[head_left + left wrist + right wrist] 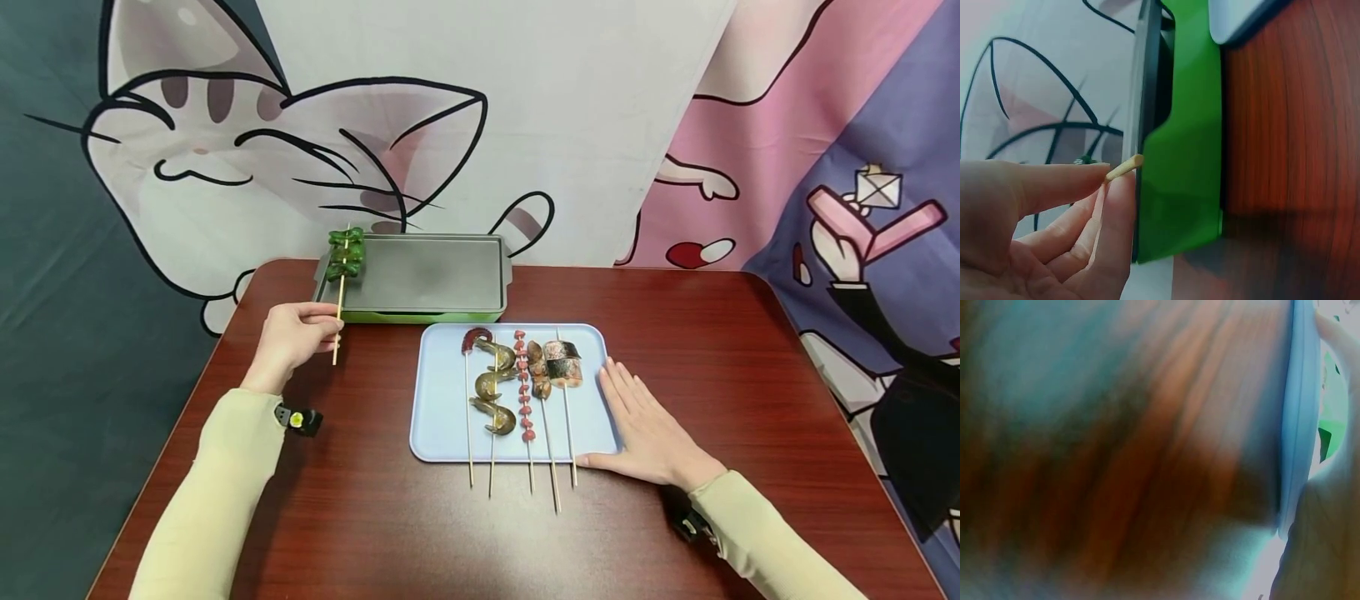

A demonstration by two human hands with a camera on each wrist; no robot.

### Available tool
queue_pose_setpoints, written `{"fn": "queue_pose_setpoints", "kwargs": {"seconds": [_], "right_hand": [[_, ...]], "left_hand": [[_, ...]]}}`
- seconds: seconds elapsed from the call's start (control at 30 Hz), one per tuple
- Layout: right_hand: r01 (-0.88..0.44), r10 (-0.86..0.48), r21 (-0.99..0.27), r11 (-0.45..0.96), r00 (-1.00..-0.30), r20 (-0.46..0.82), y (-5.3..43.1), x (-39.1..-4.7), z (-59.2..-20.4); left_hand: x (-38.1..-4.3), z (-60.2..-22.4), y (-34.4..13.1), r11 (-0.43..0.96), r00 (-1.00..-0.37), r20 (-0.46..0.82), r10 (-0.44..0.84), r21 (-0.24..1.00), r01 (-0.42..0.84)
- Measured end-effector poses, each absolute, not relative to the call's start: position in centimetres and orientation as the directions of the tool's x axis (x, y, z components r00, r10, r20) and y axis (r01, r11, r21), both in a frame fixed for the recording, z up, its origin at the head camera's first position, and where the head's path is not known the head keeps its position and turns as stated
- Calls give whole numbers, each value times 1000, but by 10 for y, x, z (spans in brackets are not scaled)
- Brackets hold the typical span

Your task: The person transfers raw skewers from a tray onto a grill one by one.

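My left hand (296, 337) pinches the bare stick of a green pepper skewer (347, 254) between thumb and fingertips. Its pepper pieces overlap the left end of a grey griddle (427, 275) with a green base. In the left wrist view, the blunt stick end (1127, 167) pokes out past the thumb, in front of the green side. My right hand (648, 429) lies with straight fingers along the right edge of a pale blue tray (442, 400). The right wrist view shows the tray's rim (1297, 425) beside that hand.
On the tray lie a dark red curled skewer (474, 337), a shrimp skewer (495, 417), one of small red pieces (524, 383), one of brown pieces (540, 375) and a fish skewer (562, 363). Their sticks overhang the front rim. Behind the brown table (360, 517) hangs a cartoon cloth.
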State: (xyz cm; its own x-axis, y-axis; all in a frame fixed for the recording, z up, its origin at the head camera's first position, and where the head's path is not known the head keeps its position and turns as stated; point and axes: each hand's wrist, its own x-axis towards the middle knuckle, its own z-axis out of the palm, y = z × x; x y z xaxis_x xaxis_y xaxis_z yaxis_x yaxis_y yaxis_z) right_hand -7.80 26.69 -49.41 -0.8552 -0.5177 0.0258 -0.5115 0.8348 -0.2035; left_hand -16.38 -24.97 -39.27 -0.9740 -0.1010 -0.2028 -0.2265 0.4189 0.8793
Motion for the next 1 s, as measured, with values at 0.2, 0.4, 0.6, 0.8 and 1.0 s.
{"fn": "queue_pose_setpoints", "kwargs": {"seconds": [0.2,0.4,0.6,0.8,1.0], "right_hand": [[-509,-517,-208,835,-856,20,266,-78,-495],[-502,-510,-213,838,-860,19,266,-77,-496],[-500,-508,-209,841,-861,14,265,-77,-496],[-497,-507,-216,841,-862,12,266,-77,-494],[-496,-505,-216,841,-863,17,266,-78,-493]], "left_hand": [[-172,-397,-258,479,-965,-231,-122,838,-261],[-174,-396,-259,524,-962,-228,-154,806,-275],[-174,-395,-259,536,-959,-221,-176,796,-282],[-171,-393,-258,603,-961,-134,-243,755,-258],[-161,-384,-251,635,-964,0,-266,752,-175]]}}
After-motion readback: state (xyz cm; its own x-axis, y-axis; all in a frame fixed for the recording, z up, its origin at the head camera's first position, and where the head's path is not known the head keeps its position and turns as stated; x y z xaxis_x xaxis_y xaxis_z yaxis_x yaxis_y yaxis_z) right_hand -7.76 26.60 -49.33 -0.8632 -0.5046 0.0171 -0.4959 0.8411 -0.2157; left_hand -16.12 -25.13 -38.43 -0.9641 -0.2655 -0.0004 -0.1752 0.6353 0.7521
